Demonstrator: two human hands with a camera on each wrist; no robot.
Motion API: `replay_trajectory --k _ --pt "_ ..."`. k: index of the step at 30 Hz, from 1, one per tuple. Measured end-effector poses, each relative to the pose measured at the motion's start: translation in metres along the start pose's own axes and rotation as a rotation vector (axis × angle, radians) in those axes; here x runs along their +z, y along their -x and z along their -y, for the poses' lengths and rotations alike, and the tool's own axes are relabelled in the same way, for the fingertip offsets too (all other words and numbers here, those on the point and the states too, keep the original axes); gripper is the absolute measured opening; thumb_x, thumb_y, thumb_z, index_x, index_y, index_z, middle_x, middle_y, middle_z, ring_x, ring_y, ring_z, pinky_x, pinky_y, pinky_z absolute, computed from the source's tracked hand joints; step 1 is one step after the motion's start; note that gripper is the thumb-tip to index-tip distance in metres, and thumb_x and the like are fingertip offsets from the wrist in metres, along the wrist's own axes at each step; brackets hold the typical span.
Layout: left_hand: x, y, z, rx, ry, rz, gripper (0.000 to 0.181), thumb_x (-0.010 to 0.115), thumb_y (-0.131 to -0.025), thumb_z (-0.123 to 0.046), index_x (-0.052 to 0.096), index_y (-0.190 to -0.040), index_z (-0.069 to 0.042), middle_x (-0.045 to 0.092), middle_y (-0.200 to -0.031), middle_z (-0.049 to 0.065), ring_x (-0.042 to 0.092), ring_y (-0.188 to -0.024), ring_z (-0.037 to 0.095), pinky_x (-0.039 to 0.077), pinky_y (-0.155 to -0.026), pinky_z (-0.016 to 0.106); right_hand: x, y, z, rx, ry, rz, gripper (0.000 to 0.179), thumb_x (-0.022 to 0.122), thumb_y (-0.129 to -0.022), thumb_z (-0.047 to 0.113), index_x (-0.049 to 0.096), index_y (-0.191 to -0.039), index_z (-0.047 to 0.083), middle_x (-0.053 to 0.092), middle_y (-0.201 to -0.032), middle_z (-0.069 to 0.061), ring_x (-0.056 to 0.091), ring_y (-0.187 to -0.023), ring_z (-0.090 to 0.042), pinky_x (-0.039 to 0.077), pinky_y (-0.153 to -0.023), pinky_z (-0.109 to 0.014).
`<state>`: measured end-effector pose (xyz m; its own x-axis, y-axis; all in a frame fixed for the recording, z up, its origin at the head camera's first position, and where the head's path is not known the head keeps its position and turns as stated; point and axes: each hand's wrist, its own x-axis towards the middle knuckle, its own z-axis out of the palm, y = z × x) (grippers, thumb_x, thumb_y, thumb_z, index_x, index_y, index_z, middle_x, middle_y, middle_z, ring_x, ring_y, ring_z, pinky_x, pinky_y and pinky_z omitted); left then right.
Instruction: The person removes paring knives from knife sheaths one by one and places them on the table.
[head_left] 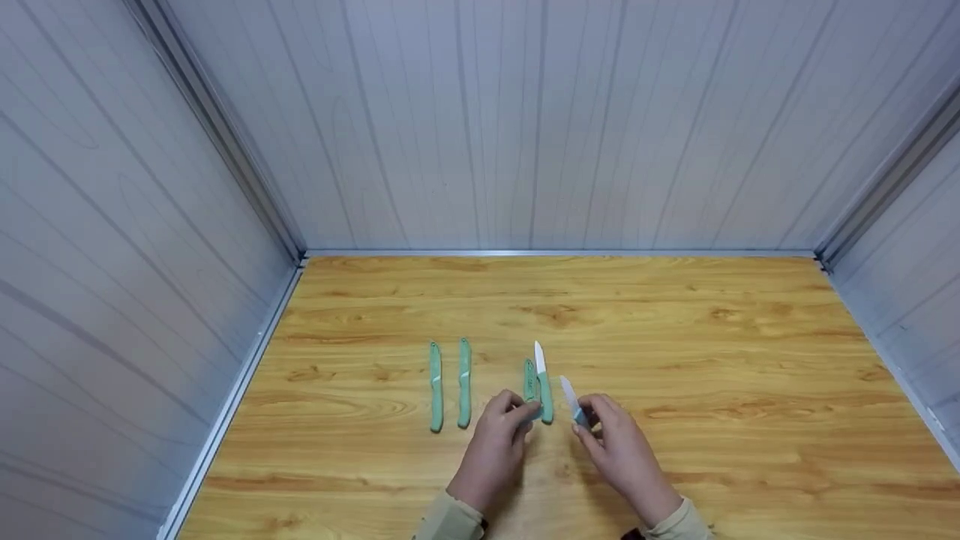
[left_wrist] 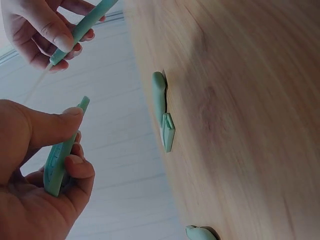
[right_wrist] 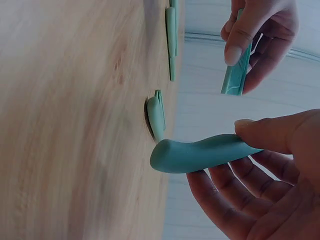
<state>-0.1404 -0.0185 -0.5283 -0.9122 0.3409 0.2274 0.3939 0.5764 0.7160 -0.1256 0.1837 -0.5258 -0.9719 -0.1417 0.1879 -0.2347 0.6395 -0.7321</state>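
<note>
My left hand (head_left: 491, 446) pinches a green knife sheath (left_wrist: 59, 162) between thumb and fingers. In my right hand (head_left: 621, 454) is a small paring knife (right_wrist: 200, 154), gripped by its green handle, its pale bare blade (head_left: 568, 391) pointing up and to the left in the head view. Sheath and knife are apart, both held above the table. Just beyond the left hand, a second bare knife (head_left: 546, 397) lies on the wood beside another green sheath (head_left: 529, 377).
To the left, two more green knives, one outer (head_left: 436, 390) and one inner (head_left: 464, 384), lie side by side with sheaths on. The wooden table (head_left: 675, 322) is bounded by pale panel walls (head_left: 555, 135) at the back and both sides.
</note>
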Motion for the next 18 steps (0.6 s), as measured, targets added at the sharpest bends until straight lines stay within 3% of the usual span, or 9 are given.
replay_trajectory --k 9,14,18 --pt "0.0001 -0.0007 0.0027 -0.005 -0.044 0.052 0.021 0.070 -0.086 -0.002 0.072 -0.104 -0.012 0.058 -0.091 -0.010 0.053 -0.088 0.006 0.050 -0.077 0.024 0.0034 0.0007 -0.0004 0.092 -0.134 0.039 0.024 0.070 -0.085 0.001 0.058 -0.103 0.010 0.058 -0.089 0.000 0.060 -0.083 -0.017 0.054 -0.062 -0.023" --pt "0.0011 -0.0024 0.0020 -0.070 0.019 0.052 0.020 0.072 -0.084 -0.005 0.066 -0.102 -0.012 0.061 -0.092 -0.008 0.056 -0.087 0.007 0.051 -0.075 0.025 0.0053 0.0018 -0.0005 0.124 -0.192 0.053 0.023 0.071 -0.084 0.001 0.057 -0.102 0.008 0.059 -0.089 -0.002 0.060 -0.082 -0.019 0.054 -0.063 -0.024" --pt "0.0005 -0.0028 0.0008 -0.080 0.081 0.022 0.018 0.074 -0.082 -0.004 0.063 -0.093 -0.014 0.060 -0.087 -0.010 0.057 -0.083 0.006 0.051 -0.073 0.024 0.0063 0.0031 -0.0002 0.151 -0.220 0.063 0.024 0.073 -0.083 0.005 0.058 -0.101 0.009 0.061 -0.088 -0.002 0.060 -0.080 -0.018 0.054 -0.063 -0.026"
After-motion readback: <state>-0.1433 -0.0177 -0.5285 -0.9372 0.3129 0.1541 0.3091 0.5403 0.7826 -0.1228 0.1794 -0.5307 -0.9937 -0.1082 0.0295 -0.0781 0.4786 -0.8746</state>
